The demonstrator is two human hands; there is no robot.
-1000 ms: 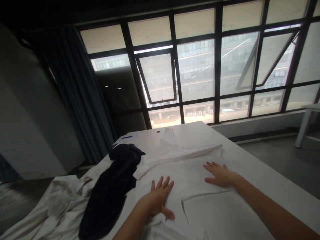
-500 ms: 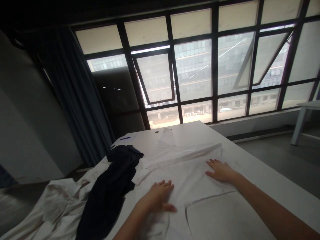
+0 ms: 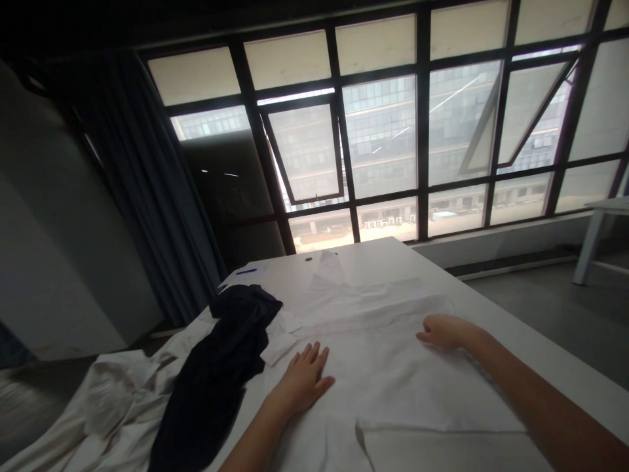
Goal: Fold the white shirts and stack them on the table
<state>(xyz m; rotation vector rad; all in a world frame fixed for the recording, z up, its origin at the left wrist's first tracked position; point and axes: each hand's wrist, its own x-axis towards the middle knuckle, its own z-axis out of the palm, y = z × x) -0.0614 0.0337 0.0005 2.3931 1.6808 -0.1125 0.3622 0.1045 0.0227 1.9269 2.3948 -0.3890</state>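
Note:
A white garment [image 3: 378,367] is spread over the white table [image 3: 378,262], with soft wrinkles and a fold line near the front. My left hand [image 3: 305,379] lies flat on its left part, fingers stretched and slightly apart. At the garment's right side, my right hand [image 3: 448,332] is closed, its fingers curled on the cloth in a pinch. The grip itself is partly hidden by the hand.
A dark navy garment [image 3: 211,373] lies bunched along the table's left side. Beside it, crumpled off-white cloth [image 3: 118,400] hangs lower. A blue pen [image 3: 246,271] rests on papers at the far left corner. Windows [image 3: 378,137] stand beyond the table.
My right hand has gone from flat to closed on the cloth and shifted slightly right. My left hand has slid a little left. The garment's front fold line has moved toward me.

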